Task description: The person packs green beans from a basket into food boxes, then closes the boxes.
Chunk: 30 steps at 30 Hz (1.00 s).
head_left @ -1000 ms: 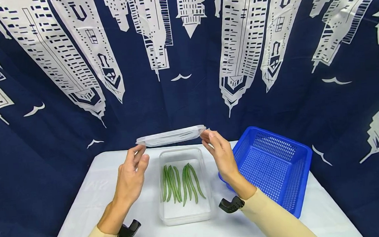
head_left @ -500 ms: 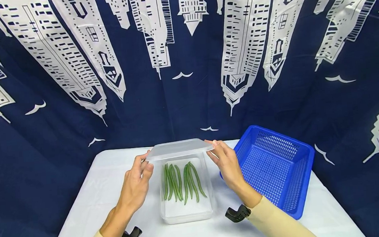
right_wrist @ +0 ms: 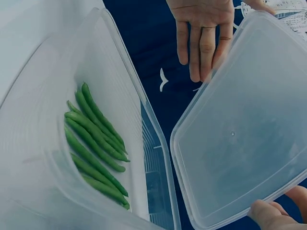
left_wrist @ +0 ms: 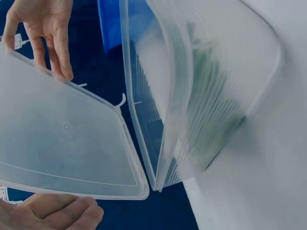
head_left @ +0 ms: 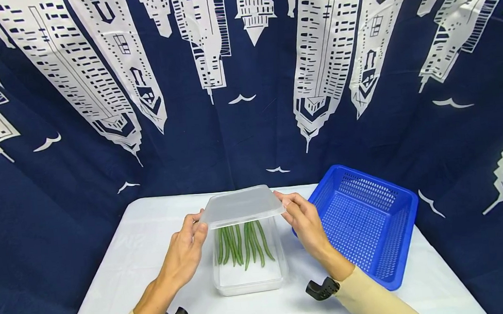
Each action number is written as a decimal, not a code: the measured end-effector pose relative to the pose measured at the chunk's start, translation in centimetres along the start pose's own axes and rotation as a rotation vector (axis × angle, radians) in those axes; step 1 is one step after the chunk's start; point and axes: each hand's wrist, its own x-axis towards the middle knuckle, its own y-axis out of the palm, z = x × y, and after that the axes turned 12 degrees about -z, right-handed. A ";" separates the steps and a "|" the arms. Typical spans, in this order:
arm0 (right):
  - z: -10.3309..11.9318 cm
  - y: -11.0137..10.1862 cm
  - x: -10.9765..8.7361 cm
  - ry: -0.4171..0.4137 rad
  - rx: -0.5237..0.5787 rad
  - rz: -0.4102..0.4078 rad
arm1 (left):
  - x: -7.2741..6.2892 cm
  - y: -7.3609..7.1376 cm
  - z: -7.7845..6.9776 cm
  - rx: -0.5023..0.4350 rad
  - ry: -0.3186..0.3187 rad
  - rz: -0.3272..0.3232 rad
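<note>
A translucent plastic lid is tilted above the far half of a clear plastic container. My left hand pinches the lid's left edge, and my right hand pinches its right edge. Inside the container lie several green beans in two bunches, their far ends hidden under the lid. From the right wrist view, the beans show through the open top, and the lid stands apart from the container's near rim. The left wrist view has both hands on opposite edges of the lid.
A blue perforated plastic basket stands at the right of the white-covered table, close to my right hand. Behind the table hangs a dark blue cloth with white building prints.
Both hands have brought the lid down and nearer over the container, its top face now tipped more into view. It covers the far ends of the beans. Container and basket stay put.
</note>
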 end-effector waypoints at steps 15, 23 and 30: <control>-0.9 -2.3 -0.7 -0.133 -0.319 0.117 | -0.5 0.0 1.1 0.007 0.048 0.092; -1.5 -2.7 -0.9 -0.169 -0.310 0.216 | -0.8 -0.2 2.2 0.007 0.055 0.157; -2.5 -2.4 -1.5 -0.158 -0.279 0.215 | -1.2 0.2 3.0 0.029 0.016 0.229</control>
